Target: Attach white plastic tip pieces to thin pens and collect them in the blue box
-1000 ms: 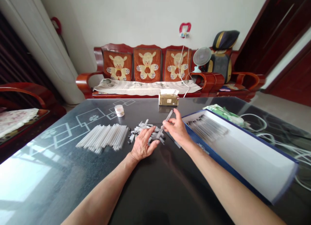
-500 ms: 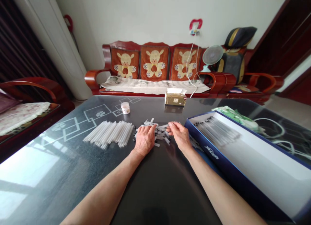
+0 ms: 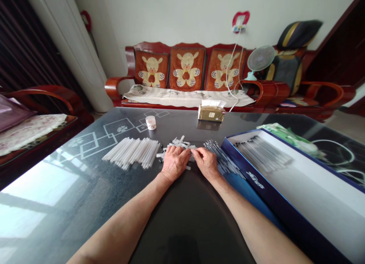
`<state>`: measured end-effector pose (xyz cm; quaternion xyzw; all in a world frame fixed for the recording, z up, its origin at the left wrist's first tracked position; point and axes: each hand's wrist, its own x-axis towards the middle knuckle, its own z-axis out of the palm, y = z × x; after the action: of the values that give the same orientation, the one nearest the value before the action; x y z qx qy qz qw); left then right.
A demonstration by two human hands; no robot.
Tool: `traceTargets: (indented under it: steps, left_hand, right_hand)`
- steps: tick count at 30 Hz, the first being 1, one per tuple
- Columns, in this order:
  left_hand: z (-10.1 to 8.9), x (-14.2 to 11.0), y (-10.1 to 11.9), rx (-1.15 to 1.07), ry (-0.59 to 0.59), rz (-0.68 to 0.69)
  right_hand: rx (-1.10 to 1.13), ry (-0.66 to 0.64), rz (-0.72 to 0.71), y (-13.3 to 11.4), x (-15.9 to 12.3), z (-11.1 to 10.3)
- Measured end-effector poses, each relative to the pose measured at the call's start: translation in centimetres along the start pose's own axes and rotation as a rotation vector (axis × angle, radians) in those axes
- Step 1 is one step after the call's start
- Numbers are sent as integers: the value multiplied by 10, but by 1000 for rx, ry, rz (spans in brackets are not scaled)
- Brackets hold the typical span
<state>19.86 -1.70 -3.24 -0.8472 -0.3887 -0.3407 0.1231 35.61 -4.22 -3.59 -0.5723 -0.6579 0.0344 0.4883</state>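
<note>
1. The heap of short white plastic pieces (image 3: 179, 146) lies loose on the desk (image 3: 182, 226), directly under and just ahead of both hands.
2. The left hand (image 3: 174, 163) rests palm down at the heap's near edge, fingers flat and nearly together, with pieces touching its fingertips. It does not visibly grip anything.
3. The right hand (image 3: 207, 163) sits just beside the left, fingers lightly curled and fingertips near the heap. Whether it has hold of a small piece is hidden.
4. Clear rods with dark tips (image 3: 219, 157) lie fanned just right of the right hand, against the box.
5. The long blue box (image 3: 268, 191) stands open at right, holding more rods (image 3: 262, 157).
6. White tubes (image 3: 131, 153) lie side by side left of the heap.
7. Beyond them stand a small jar (image 3: 151, 123) and a tissue box (image 3: 211, 113).
</note>
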Motion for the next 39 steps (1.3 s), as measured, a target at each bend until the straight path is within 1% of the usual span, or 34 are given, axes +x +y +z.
traceTargets:
  steps: [11,17,21,24,27,30,34,39]
  left_hand:
    - [-4,1,1,23,-51,-1]
    - [-3,2,1,29,-40,-9]
    - [-3,1,1,69,-51,-1]
    - [-4,1,1,68,-47,0]
    - [-4,1,1,46,-43,-4]
    - [-4,2,1,32,-41,-4]
    - [-5,2,1,39,-55,0]
    - [-5,2,1,41,-73,-12]
  right_hand:
    - [256,-50,154,-4,-1,-1]
    - [404,-129,193,-4,2,-3]
    - [441,-149,173,-2,2,-3]
    - [412,-150,162,-3,1,-4]
    - [362,-87,145,-4,0,-5]
    - [310,-20,76,-3,1,-4]
    - [285,-40,3,1,1,-1]
    - [345,-61,-23,1,0,-2]
